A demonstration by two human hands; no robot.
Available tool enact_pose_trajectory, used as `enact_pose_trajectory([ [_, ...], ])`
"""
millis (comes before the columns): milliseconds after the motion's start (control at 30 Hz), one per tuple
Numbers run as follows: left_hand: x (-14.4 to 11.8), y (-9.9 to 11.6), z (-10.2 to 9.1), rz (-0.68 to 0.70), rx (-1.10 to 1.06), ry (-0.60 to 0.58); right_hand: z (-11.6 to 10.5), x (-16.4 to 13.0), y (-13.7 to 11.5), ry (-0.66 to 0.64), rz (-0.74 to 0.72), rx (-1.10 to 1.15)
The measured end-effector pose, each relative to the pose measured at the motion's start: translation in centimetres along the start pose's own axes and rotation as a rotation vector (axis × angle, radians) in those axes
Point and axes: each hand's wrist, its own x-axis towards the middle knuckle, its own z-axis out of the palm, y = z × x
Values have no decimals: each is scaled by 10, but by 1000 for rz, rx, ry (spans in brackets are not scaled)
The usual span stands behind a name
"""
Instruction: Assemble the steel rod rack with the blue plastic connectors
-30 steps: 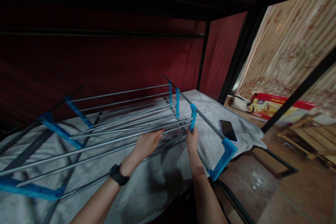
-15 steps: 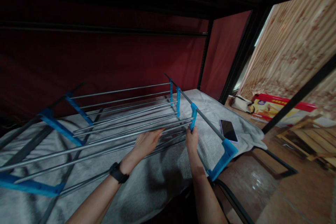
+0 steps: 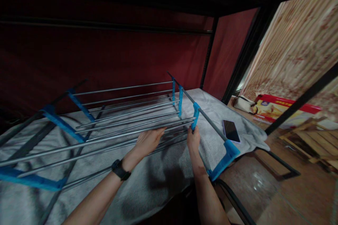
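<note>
A partly assembled rack of thin grey metal rods (image 3: pixel 113 137) and blue plastic brackets lies on its side on a grey blanket (image 3: pixel 169 193). My left hand (image 3: pixel 149 141), with a black watch (image 3: pixel 120 169) on the wrist, is closed around a rod near the rack's middle; its fingertips are hidden behind the rods. Lower on the right side, my right hand (image 3: pixel 193 140) pinches the bottom of a blue bracket (image 3: pixel 195 115), where rod ends meet it. Another blue bracket (image 3: pixel 224 160) sits at the near right corner. Some rods' left ends hang free of the left brackets (image 3: pixel 64 124).
A phone (image 3: pixel 231 130) lies on the blanket to the right. Dark metal posts (image 3: pixel 210 52) and a red curtain (image 3: pixel 132 56) enclose the back. On the floor at right are a red and yellow box (image 3: pixel 282 110), a white bag (image 3: pixel 244 104) and a wooden pallet-like stand (image 3: pixel 314 140).
The view has shifted slightly, and the rack's left side shows a little higher. Both hands keep nearly the same places on the rack.
</note>
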Motion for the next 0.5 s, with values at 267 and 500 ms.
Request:
enact_pose_trajectory([
  [267,0,0,8,-25,-51,-15,1,-6,-4,-9,-13,-44],
  [500,-4,4,-7,-29,-38,-49,6,-7,-4,3,17,-19],
])
